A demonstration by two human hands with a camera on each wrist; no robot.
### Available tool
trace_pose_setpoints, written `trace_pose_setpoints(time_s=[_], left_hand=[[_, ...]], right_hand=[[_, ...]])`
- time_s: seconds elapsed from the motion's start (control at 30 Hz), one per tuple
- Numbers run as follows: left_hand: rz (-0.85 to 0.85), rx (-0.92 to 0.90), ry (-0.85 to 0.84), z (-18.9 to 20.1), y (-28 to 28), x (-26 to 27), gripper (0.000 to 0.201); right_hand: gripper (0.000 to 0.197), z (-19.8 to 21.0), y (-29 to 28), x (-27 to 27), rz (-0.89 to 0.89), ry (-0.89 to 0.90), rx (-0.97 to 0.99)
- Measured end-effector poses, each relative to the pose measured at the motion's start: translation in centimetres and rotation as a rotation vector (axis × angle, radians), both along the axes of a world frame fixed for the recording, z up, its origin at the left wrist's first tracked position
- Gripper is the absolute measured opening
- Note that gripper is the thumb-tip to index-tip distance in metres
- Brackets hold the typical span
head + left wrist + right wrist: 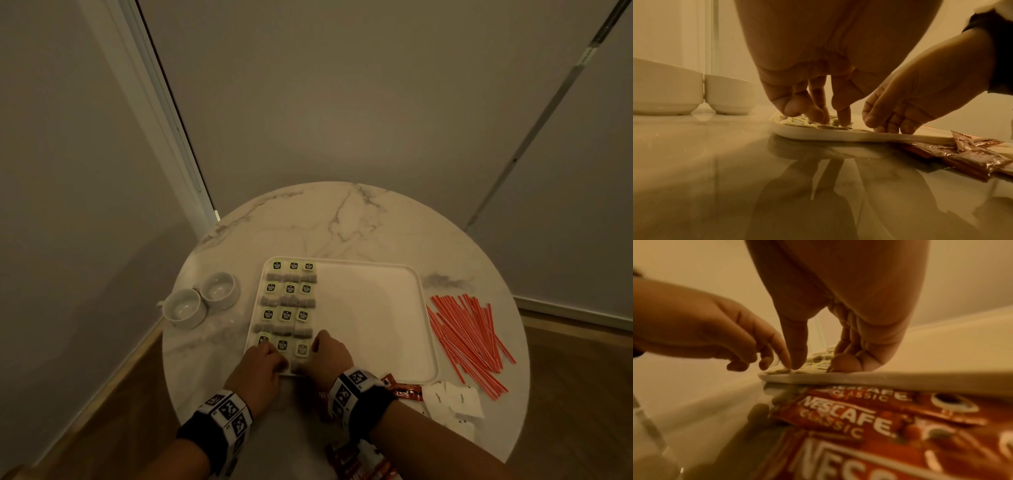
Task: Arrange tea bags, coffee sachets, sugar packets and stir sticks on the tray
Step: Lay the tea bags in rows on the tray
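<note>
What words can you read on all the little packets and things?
"NESCAFE CLASSIC" on the red coffee sachets lying by the tray.
Tea bags' tags: dark label, print too small to read.
White sugar packets: small dark print, too blurred to read.
Wrist bands: black-and-white square code marks, no words.

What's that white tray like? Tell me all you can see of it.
The tray is a white, shallow, rounded-corner rectangle with a low raised rim, lying flat on the marble table. Tea bags in three columns fill its left side; the rest is bare. The left hand and right hand touch the nearest row.
</note>
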State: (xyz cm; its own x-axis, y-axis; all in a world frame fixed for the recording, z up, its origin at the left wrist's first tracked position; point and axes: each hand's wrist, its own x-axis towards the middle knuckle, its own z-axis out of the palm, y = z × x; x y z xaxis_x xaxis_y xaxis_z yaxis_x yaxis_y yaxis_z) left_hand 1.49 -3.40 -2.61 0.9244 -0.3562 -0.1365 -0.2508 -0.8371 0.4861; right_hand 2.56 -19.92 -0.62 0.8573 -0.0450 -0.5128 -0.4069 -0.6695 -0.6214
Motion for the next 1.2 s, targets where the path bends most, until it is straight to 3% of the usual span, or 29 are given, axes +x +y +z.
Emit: trace_pose_setpoints(time_s=[0.13,0.43,0.63,0.77,1.2], left_hand=[[0.001,-0.009,-0.001,-0.1,0.0,0.0,0.039],[-0.009,0.017,0.030,-0.6,0.3,0.1,0.036],[-0.007,0.015,0.046,-0.7,0.4,0.2,0.038],[-0.003,-0.001,0.049,-0.7,0.4,0.2,0.042],[-0.110,-0.012,0.044,0.0,-0.7,-0.8,0.033]], right_hand=[[0.035,0.4,0.4,-0.4,0.084,-0.053,-0.031],[0.033,0.8,0.1,-0.3,0.127,-0.050,-0.062],[0.017,0.6,0.1,-0.1,0.157,-0.048,-0.111],[0.022,0.3,0.1,0.0,0.164,-0.050,-0.132],[0.024,0.5,-2.6,0.0,0.024,-0.128,-0.052]])
